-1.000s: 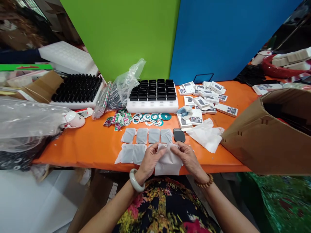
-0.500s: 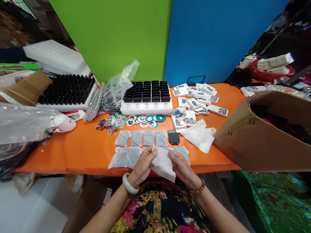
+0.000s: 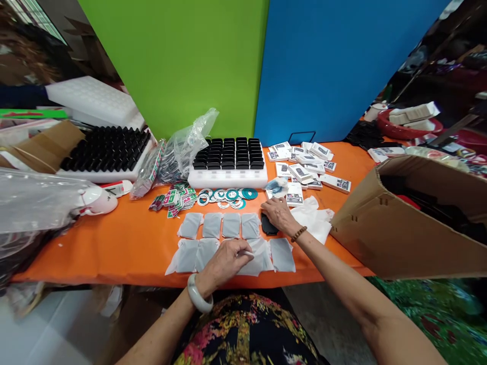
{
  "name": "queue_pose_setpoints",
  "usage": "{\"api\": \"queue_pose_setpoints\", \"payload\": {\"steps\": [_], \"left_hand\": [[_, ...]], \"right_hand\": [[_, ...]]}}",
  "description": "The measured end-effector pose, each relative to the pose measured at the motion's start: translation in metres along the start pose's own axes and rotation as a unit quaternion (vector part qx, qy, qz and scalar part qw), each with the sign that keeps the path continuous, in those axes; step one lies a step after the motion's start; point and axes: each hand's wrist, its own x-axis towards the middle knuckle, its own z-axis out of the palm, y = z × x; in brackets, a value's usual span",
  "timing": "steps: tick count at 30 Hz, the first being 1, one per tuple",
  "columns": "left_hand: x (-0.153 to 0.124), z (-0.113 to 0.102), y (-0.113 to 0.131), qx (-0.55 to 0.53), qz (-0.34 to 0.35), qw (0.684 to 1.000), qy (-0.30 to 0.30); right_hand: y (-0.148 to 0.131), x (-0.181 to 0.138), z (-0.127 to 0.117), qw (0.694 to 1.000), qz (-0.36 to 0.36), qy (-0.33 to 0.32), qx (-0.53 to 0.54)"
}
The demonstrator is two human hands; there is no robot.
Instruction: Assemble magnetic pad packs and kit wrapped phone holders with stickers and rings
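My left hand (image 3: 227, 258) pinches the edge of a white fabric pouch (image 3: 257, 259) that lies flat near the front edge of the orange table (image 3: 125, 238). My right hand (image 3: 279, 214) reaches forward and closes its fingers on a small black device (image 3: 268, 225) beside the pouches. Two rows of grey-white filled pouches (image 3: 220, 225) lie between my hands and the table's middle. One more filled pouch (image 3: 282, 254) lies right of the held one.
A white tray of black devices (image 3: 228, 158) stands behind teal rings (image 3: 228, 194) and sticker cards (image 3: 173, 196). Small printed boxes (image 3: 304, 165), loose white pouches (image 3: 314, 218) and a big cardboard box (image 3: 411, 223) are at right. Another tray (image 3: 104, 149) and plastic bags (image 3: 34, 195) are at left.
Both hands held the white pouch up at the table's edge; now it lies on the table under my left hand, and my right hand has let go and moved forward onto the black device.
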Motion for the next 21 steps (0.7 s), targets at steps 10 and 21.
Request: {"api": "queue_pose_setpoints", "payload": {"steps": [10, 21], "left_hand": [[0.001, -0.002, -0.005, 0.039, 0.016, 0.999, -0.018], [0.006, -0.008, -0.013, 0.095, 0.052, 0.993, -0.040]], "right_hand": [[0.052, -0.001, -0.001, 1.000, 0.017, 0.007, 0.024], [0.022, -0.009, 0.004, 0.974, 0.040, -0.117, 0.192]]}}
